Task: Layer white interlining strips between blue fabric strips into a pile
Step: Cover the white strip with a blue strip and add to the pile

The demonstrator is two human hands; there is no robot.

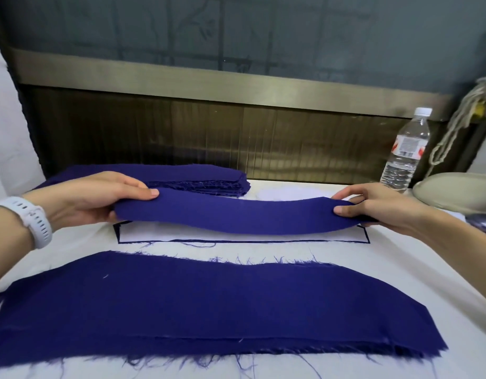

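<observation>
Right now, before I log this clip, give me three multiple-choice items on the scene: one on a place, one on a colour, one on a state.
1. Where does the water bottle stand?
A) at the far right of the table
B) at the near left corner
C) on the folded blue stack

2. What colour is the watch on the left wrist?
A) black
B) white
C) red

3. How is the blue strip held?
A) it lies flat, untouched
B) it is gripped at both ends
C) it is gripped at one end only

Answers:
1 A: it stands upright at the back right edge.
2 B: the band is plainly white.
3 B: the left hand and right hand each pinch an end above the white interlining strip.
</observation>
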